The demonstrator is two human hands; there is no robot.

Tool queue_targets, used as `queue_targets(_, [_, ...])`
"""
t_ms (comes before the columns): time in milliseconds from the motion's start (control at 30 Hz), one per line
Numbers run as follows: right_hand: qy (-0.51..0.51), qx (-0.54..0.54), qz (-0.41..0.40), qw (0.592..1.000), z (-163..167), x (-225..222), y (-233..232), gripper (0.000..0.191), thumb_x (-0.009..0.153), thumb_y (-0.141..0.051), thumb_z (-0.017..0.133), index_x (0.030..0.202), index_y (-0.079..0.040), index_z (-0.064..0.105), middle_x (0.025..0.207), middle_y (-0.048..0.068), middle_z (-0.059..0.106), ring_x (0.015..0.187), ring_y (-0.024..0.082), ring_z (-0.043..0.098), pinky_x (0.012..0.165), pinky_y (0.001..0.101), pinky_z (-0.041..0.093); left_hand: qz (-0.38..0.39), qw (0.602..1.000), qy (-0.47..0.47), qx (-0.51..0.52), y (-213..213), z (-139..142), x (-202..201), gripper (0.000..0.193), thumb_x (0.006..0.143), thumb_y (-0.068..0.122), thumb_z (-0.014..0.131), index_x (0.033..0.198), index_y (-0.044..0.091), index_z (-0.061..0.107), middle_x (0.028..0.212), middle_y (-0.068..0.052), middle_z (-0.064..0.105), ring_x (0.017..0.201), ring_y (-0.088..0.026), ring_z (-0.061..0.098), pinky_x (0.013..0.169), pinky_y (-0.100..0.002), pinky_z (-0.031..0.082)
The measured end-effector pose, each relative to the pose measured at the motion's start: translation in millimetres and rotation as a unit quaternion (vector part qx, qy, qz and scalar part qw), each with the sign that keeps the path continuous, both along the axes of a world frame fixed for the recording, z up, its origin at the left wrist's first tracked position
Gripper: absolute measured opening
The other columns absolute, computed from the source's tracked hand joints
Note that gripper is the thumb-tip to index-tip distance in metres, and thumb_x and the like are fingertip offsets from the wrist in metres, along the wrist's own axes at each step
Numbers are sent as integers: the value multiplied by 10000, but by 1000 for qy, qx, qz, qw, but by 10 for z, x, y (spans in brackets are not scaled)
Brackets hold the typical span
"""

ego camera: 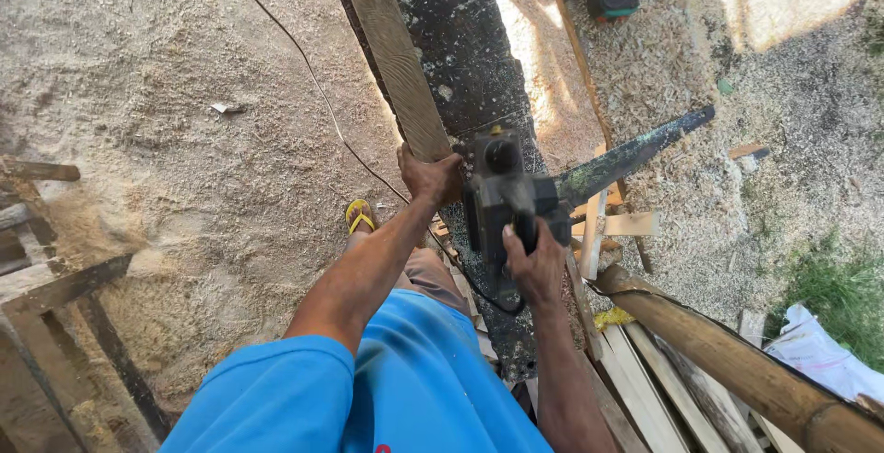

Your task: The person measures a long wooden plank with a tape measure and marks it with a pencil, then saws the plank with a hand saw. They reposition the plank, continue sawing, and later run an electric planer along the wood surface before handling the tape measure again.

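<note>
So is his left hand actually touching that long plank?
Touching. The head view shows the left hand with its fingers curled over the near end of the pale plank, no gap between them.

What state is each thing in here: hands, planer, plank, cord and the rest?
Left hand: gripping the plank's edge.
Right hand: closed on the planer's handle.
Planer: resting on the beam, upright.
Plank: lying along the beam, bare pale wood.
Beam: dark, speckled.
Cord: slack, trailing over the sawdust.
Sandal: on a foot, on the ground.
Pole: lying tilted over pale slats.
</note>
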State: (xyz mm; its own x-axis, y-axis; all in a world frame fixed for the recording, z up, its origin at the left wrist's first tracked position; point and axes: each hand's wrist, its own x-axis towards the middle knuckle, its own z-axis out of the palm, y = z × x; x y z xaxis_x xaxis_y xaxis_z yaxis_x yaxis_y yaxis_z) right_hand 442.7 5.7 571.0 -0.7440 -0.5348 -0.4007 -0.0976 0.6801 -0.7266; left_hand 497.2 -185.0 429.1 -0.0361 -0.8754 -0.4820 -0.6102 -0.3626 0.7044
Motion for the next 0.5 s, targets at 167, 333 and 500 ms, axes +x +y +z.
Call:
queue_targets(167, [-34, -14, -36, 999, -74, 376, 359, 436, 964, -466, 638, 931, -34, 684, 603, 52, 637, 526, 172, 645, 506, 344, 500, -38, 996, -21, 81, -173, 90, 61, 1204, 517, 562, 906, 1478, 28, 414, 1353, -221, 485, 1242, -398, 540, 1056, -464, 483])
queue_targets(333, [25, -8, 21, 999, -146, 610, 521, 478, 966, -520, 577, 1014, -60, 694, 672, 82, 695, 597, 192, 710, 576, 367, 557, -93, 983, -43, 151, -821, 297, -51, 992, 955, 827, 372, 1324, -69, 588, 1377, -265, 483, 1219, -383, 571, 949, -570, 546])
queue_targets(500, [52, -40, 82, 994, -231, 729, 458, 483, 984, -516, 597, 1072, -47, 671, 789, 157, 708, 714, 277, 732, 634, 427, 566, -52, 997, -37, 48, -834, 282, -93, 987, 861, 812, 431, 1449, 19, 409, 1363, -293, 361, 1160, -427, 485, 848, -569, 503])
